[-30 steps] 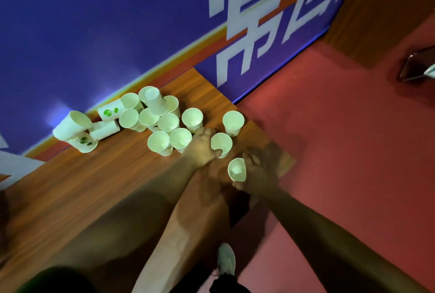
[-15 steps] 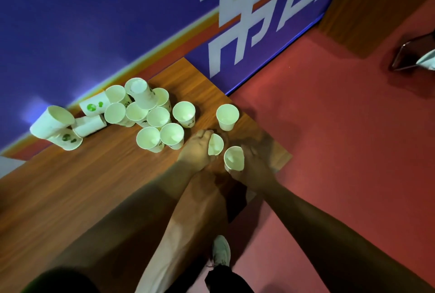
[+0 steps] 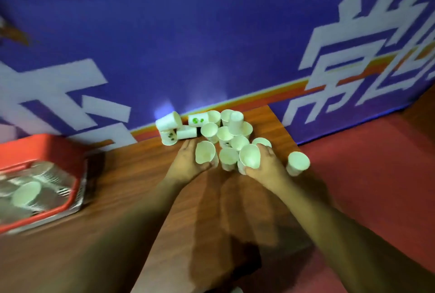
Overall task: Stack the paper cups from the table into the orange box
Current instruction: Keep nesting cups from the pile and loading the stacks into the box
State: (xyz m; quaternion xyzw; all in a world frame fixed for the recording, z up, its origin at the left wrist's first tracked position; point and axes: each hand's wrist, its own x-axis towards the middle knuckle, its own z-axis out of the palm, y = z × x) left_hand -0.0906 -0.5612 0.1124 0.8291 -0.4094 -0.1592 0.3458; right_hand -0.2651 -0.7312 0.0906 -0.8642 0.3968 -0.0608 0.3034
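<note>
Gripping one cup apiece, the left hand (image 3: pixel 187 165) curls round a cup (image 3: pixel 205 155) and the right hand (image 3: pixel 267 169) round a second cup (image 3: pixel 250 159), both at the near edge of the pile (image 3: pixel 224 134) on the table (image 3: pixel 141 186). A lone cup (image 3: pixel 297 163) stands right of the pile. The box (image 3: pixel 47 149), well left of it, shows one inner cup (image 3: pixel 26 192). Through the blur, the table holds about sixteen cups in all.

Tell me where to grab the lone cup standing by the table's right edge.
Take the lone cup by its side wall just under the rim, from above. It stands upright, mouth up, clear of the other cups, so fingers can wrap round it.
</note>
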